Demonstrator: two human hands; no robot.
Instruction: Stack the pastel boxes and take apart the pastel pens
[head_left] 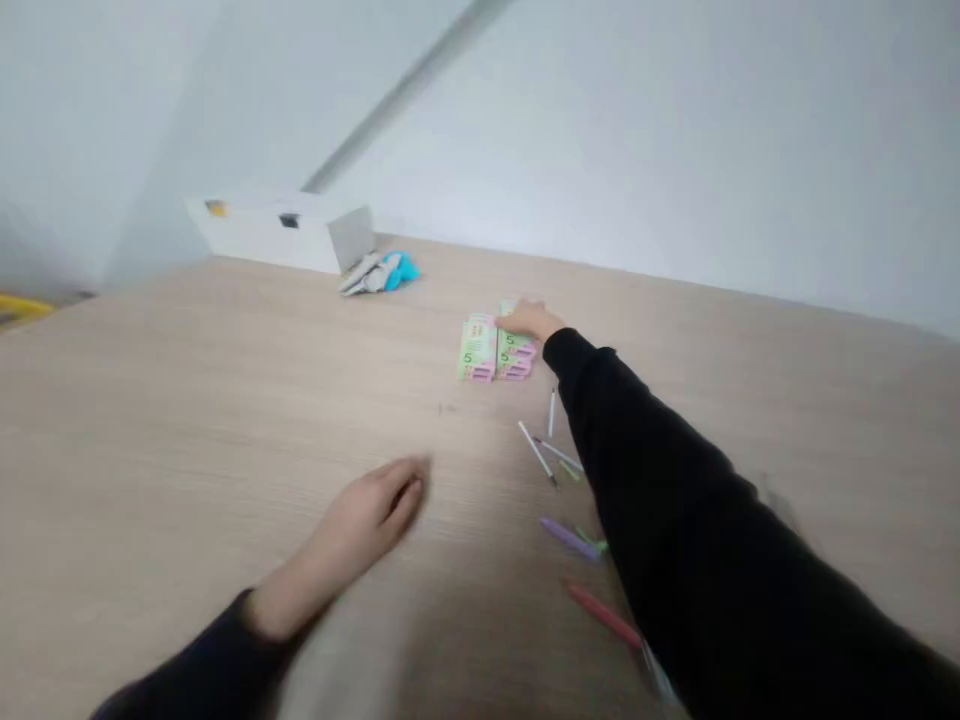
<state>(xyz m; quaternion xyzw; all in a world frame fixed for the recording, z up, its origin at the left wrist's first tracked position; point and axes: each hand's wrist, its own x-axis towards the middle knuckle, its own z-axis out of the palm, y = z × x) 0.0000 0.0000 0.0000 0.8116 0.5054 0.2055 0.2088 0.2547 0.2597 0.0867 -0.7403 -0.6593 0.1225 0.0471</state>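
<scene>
Near the pale wood-grain tabletop's far edge, the right hand is over green-and-pink printed rectangular packets, its grip unclear; the left hand curls narrow, well apart.

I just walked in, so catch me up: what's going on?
A person's right hand is at the far end of the right-hand row of green-and-pink packs on the table. The left hand, loosely curled, is nearer the person; whether it holds anything is unclear. Slim white sticks lie beside the right sleeve.
</scene>
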